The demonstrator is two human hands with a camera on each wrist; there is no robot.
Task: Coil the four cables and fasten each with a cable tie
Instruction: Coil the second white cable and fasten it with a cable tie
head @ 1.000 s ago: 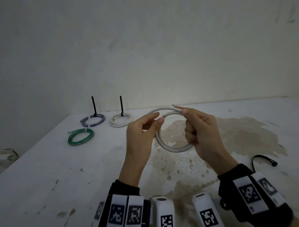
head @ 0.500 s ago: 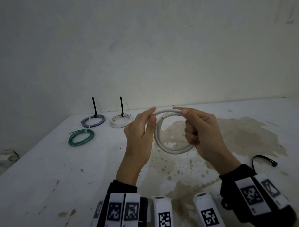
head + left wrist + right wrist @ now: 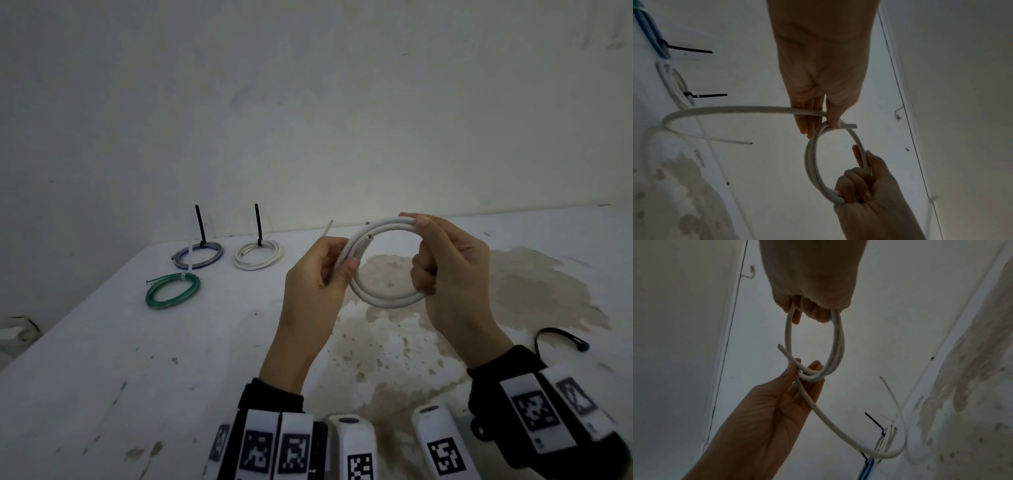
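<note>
I hold a white cable coiled into a loop above the table. My left hand pinches the loop's left side between thumb and fingers, where the strands cross. My right hand grips the loop's right side in curled fingers. A loose tail of the white cable curves away behind the left hand, its tip sticking up. Three tied coils lie at the back left: a blue-grey one, a white one and a green one.
A loose black cable tie lies on the stained white table to the right of my right wrist. Black tie tails stand upright from the blue-grey and white coils. A plain wall rises behind the table's far edge.
My left hand has shifted its pinch down onto the loop's left side, and the loop has turned more face-on to the head camera. The right hand keeps its grip.
</note>
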